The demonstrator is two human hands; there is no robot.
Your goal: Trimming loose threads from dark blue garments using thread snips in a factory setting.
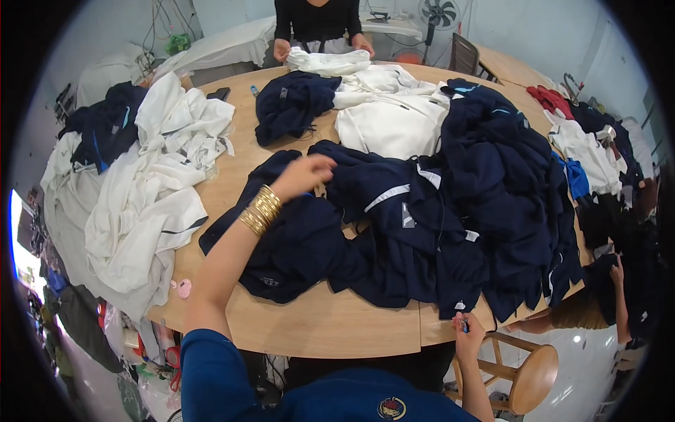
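Note:
My left hand (304,177), with gold bangles (260,209) on the wrist, hovers over navy garments left of the middle of the table. Its fingers are loosely bent, thumb apart, and hold nothing I can see. Beneath and beside it lie a navy garment (292,243) and a navy jacket (383,200) with a white stripe and a grey patch. At the table's near edge my right hand (470,332) is closed around something small with a bluish, metallic look, too small to name. It is next to the lower end of a navy garment (460,281).
White garments (144,204) are heaped at the left, more navy ones (499,183) at the right. Across the wooden table (316,334) a person (320,28) handles a white garment (327,62). A wooden stool (533,380) stands near my right arm; a phone-like dark object (219,93) lies far left.

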